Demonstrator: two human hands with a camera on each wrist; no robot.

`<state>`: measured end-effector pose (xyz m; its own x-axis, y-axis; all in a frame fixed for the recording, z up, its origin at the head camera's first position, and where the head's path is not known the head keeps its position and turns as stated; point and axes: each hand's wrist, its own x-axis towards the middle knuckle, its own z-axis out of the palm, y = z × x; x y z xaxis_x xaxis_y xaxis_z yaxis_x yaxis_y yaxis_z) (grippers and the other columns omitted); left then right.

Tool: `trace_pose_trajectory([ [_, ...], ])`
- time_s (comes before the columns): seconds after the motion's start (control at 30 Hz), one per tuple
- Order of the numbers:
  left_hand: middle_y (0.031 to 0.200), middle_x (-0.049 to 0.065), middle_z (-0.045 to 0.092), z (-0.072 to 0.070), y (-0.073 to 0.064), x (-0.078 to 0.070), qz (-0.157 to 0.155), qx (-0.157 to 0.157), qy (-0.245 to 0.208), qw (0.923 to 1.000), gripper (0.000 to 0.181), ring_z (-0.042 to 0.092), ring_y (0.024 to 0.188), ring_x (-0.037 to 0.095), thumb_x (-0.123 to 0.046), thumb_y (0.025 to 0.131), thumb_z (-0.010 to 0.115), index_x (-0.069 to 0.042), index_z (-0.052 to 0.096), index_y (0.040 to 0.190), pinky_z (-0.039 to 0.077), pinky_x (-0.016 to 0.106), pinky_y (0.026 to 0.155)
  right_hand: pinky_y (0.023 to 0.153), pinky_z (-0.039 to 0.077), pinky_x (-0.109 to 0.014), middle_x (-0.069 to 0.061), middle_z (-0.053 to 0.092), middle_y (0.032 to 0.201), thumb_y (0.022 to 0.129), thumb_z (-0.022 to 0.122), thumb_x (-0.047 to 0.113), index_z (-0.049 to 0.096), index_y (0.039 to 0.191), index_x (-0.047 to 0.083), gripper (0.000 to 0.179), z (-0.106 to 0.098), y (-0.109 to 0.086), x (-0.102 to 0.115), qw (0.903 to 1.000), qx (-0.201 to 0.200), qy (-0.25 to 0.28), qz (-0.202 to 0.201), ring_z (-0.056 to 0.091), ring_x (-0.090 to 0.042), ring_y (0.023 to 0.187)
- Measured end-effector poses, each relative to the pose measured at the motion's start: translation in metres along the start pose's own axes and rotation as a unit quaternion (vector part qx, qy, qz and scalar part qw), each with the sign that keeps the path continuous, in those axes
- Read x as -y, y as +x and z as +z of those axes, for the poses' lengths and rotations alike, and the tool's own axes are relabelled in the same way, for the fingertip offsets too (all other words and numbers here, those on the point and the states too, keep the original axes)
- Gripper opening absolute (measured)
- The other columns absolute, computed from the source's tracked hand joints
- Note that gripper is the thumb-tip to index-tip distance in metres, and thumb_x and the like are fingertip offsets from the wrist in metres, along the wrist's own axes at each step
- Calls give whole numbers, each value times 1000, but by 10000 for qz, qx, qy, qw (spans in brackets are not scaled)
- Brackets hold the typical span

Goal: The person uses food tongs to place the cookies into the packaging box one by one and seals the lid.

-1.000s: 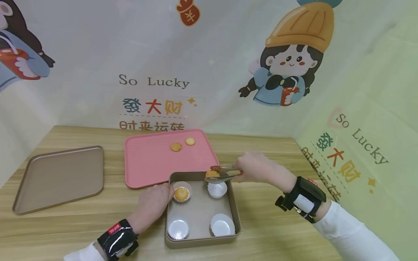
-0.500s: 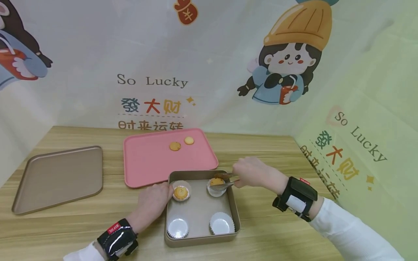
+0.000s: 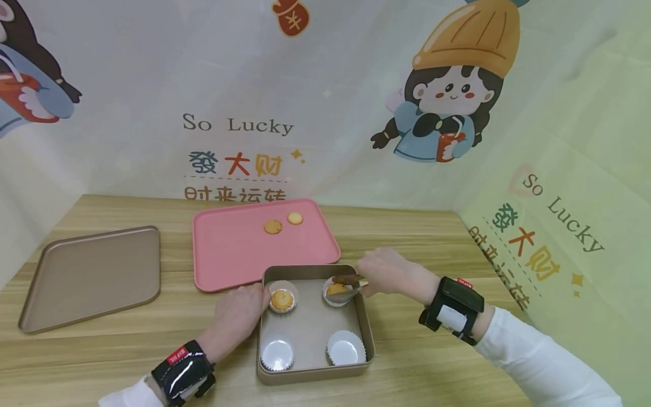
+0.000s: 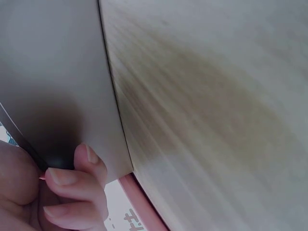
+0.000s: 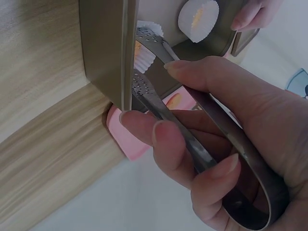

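1. A right hand (image 3: 383, 271) curls around slim silver metal tongs (image 3: 348, 279), their perforated tips astride a round golden pastry (image 3: 336, 289) seated in a white fluted paper cup (image 3: 328, 295).
2. Good handling here likely means parting the tips evenly and lifting straight, sparing the flimsy cup.
3. A left hand (image 3: 241, 311) grips the left wall of a deep bronze metal box (image 3: 307, 328), steadying it.
4. Beside those fingers, a second cupped pastry (image 3: 282, 299); nearer the person, two bare cups (image 3: 346, 347): four cups, two pastries.
5. Beyond both hands, two flat biscuits (image 3: 273, 226) on one pink rectangular tray (image 3: 229, 249).
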<state>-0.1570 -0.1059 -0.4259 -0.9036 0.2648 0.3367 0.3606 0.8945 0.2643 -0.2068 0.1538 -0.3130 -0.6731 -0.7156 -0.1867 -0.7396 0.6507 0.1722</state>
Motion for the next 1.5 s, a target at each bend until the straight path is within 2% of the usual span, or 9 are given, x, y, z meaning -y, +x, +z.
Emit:
trace_pose_trajectory([
  [0.4, 56, -1, 34, -2, 0, 0, 375, 145, 362, 9985, 29, 36, 45, 13, -9, 91, 51, -8, 41, 64, 33, 26, 36, 39, 37, -27, 5, 39, 55, 68, 74, 28, 44, 58, 15, 35, -9, 0, 1, 9995, 154, -51, 265, 33, -9, 48],
  [0.6, 56, 0, 35, -3, 0, 0, 255, 298, 280, 9988, 27, 37, 46, 14, -9, 92, 51, -7, 44, 66, 34, 26, 36, 37, 34, -27, 6, 35, 52, 68, 73, 29, 41, 55, 15, 38, -12, -3, 0, 9995, 104, -112, 288, 30, -9, 46],
  [0.77, 59, 1, 39, -4, -2, 0, 554, 353, 593, 9961, 22, 39, 47, 15, -6, 89, 53, -7, 44, 69, 36, 28, 37, 39, 32, -25, 7, 39, 54, 73, 70, 28, 48, 59, 15, 29, -24, -6, -4, 9974, 390, 384, 464, 34, -8, 48],
  [0.9, 60, 2, 39, -4, -2, 1, 672, 315, 848, 9936, 21, 40, 47, 17, -5, 88, 53, -6, 44, 70, 38, 29, 37, 40, 28, -22, 7, 39, 53, 77, 69, 24, 58, 68, 13, 18, -38, -2, -10, 9940, 262, 975, 422, 35, -6, 47],
  [1.1, 60, 2, 39, -6, -3, 0, 545, 370, 778, 9948, 22, 40, 47, 16, -6, 90, 52, -6, 45, 70, 37, 29, 36, 43, 27, -21, 6, 39, 52, 80, 67, 23, 61, 75, 9, 17, -50, 21, -16, 9915, -460, 1199, 203, 34, -5, 45],
  [1.2, 60, 2, 39, -6, -3, 0, 481, 477, 805, 9944, 20, 39, 47, 16, -8, 91, 52, -6, 46, 72, 35, 27, 36, 42, 28, -21, 6, 41, 50, 83, 65, 28, 67, 96, 4, 27, -53, 38, -16, 9885, -413, 1422, 323, 38, -6, 42],
  [1.3, 62, 2, 40, -5, -2, 1, 466, 556, 907, 9932, 18, 40, 49, 16, -8, 91, 52, -6, 48, 73, 35, 27, 36, 42, 33, -21, 2, 44, 50, 86, 62, 32, 59, 118, 6, 42, -54, 56, -17, 9844, -273, 1668, 483, 43, -8, 40],
  [1.4, 62, 2, 40, -5, -1, 1, 481, 561, 943, 9928, 18, 40, 49, 17, -8, 90, 52, -6, 47, 73, 35, 28, 36, 46, 39, -23, 0, 48, 52, 87, 61, 32, 63, 111, 7, 35, -53, 73, -18, 9818, -208, 1814, 528, 48, -10, 40],
  [1.5, 60, 2, 38, -5, -2, 1, 464, 514, 875, 9938, 20, 40, 48, 16, -9, 90, 52, -7, 46, 71, 35, 27, 35, 50, 41, -24, 0, 54, 55, 87, 60, 32, 67, 90, 10, 23, -49, 90, -19, 9822, -233, 1804, 466, 52, -12, 42],
])
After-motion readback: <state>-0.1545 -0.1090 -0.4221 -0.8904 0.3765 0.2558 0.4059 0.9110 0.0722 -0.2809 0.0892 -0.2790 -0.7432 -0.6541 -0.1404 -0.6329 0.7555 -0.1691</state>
